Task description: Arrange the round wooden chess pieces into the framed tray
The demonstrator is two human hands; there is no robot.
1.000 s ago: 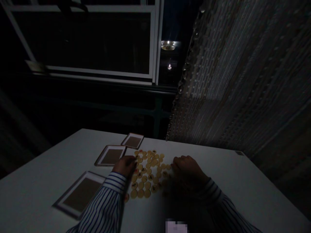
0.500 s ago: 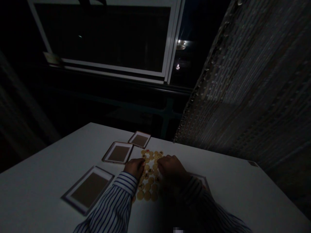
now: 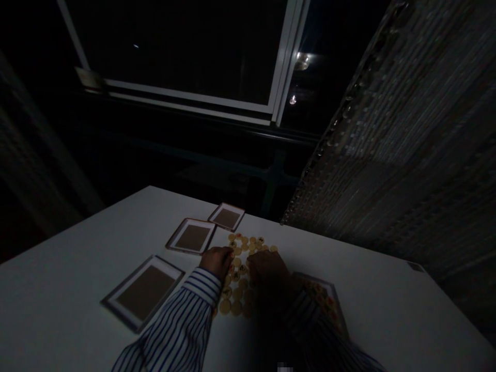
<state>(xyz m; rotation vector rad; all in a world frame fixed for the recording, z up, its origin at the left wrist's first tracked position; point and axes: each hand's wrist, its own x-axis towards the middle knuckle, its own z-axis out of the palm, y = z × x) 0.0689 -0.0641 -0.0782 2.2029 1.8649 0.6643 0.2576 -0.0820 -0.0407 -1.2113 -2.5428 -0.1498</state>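
Round wooden xiangqi pieces (image 3: 237, 293), some with dark or red characters facing up, lie in a loose group on the white table. At the group's left edge is my left hand (image 3: 217, 260), its fingers curled in against the pieces. My right hand (image 3: 267, 266) rests over the right side, fingers bent down and touching the pieces there. Dim light and the hands themselves hide whatever is between the fingertips. Partly behind my right forearm, an open tray (image 3: 336, 305) holds more pieces, several with red marks.
Three shallow trays stand left of the pieces: a large one (image 3: 112, 304), a middle one (image 3: 170, 242) and a small one (image 3: 243, 213). A beaded string curtain (image 3: 372, 170) hangs at the right beyond the white table (image 3: 391, 310). Past the far edge is a dark window (image 3: 186, 99).
My right hand has shifted slightly left and down toward me, uncovering a piece at the far right of the group. My left hand stays at the left edge. The view has tilted slightly.
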